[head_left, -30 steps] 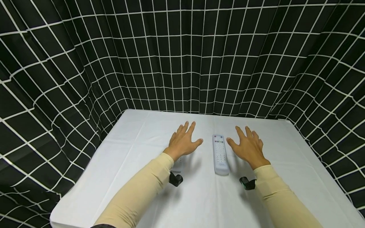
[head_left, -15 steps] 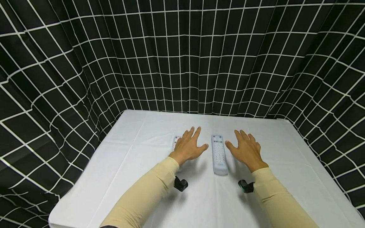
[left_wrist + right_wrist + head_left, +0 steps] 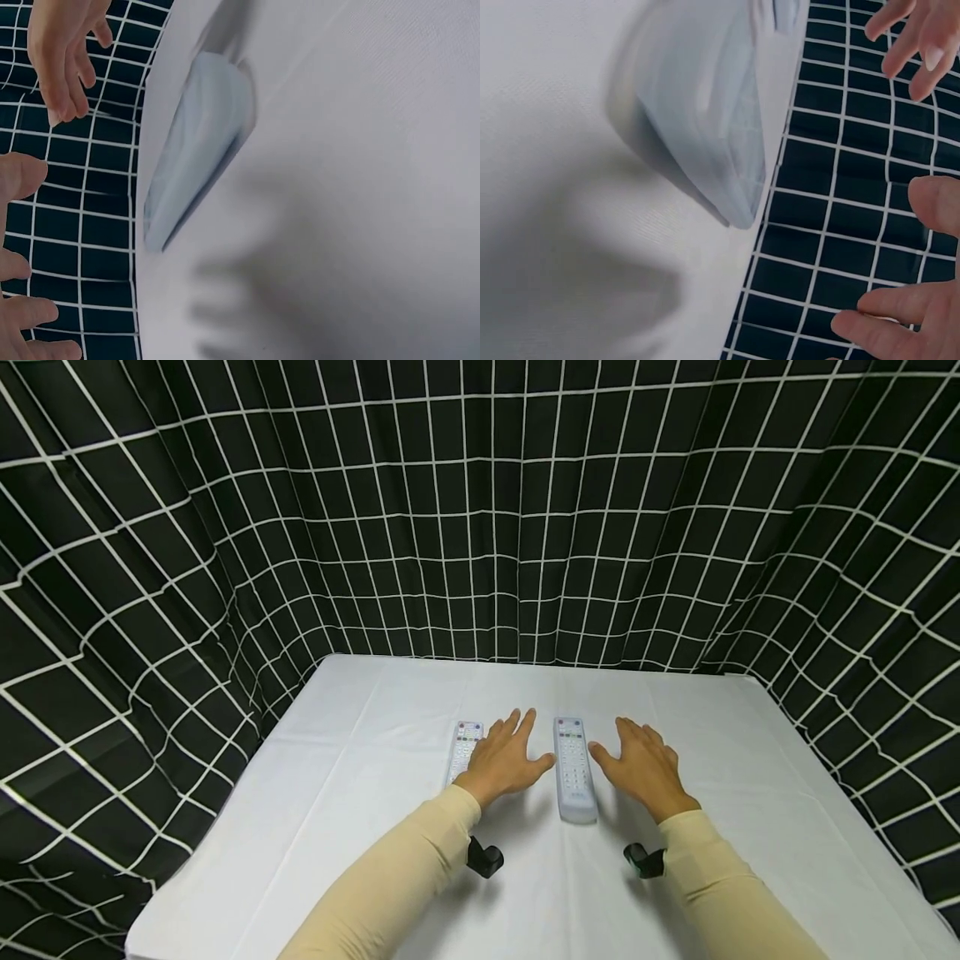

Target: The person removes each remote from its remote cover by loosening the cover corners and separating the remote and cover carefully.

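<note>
Two remote controls lie lengthwise on a white-covered table in the head view. The right-hand remote control, in a pale translucent sleeve, lies between the two hands. My left hand hovers with fingers spread, its thumb close to that remote's left side; it overlaps the lower part of the left-hand remote control. On the other side, my right hand also hovers with extended fingers, thumb near the remote's right edge. Neither hand holds anything. From the left wrist, the sleeved remote appears beside the fingertips of my left hand.
A white cloth covers the table, whose far edge meets a black curtain with a white grid. The curtain also rises on the left and right sides. A black wrist mount sits below each forearm's cuff.
My left hand has moved right and toward the body, nearer the sleeved remote, uncovering the upper part of the left-hand remote. My right hand has drawn slightly nearer the body and leftward.
</note>
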Demonstrator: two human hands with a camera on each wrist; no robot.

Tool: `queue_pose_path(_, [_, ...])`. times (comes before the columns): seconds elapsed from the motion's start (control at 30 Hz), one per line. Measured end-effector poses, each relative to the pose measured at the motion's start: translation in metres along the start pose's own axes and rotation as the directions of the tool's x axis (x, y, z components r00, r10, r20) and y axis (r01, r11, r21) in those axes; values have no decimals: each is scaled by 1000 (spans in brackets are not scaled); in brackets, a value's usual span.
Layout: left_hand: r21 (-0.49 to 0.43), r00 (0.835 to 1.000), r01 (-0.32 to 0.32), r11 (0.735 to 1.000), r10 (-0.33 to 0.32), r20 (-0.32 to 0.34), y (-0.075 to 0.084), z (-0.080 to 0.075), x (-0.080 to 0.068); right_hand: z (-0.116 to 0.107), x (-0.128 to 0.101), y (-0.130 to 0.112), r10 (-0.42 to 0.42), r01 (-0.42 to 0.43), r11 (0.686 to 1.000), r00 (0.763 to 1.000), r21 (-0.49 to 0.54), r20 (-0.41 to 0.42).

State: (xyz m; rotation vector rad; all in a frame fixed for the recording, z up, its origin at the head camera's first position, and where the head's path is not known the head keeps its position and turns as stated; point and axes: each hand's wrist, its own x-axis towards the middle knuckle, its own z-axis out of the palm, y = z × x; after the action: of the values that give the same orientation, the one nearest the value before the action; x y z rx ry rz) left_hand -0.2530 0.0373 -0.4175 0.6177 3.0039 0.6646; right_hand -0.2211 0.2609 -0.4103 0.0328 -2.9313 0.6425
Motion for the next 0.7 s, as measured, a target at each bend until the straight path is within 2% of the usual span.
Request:
queue_pose_path(0.43, [-15,1000,-30,999,30,1,9,21,-4,13,-6,-1,6,-7,999,999,42,32])
queue_pose_path(0.7, [-2,999,-21,1000,21,28,12,30,-4,21,-6,-3,5,-8,999,999,54,43])
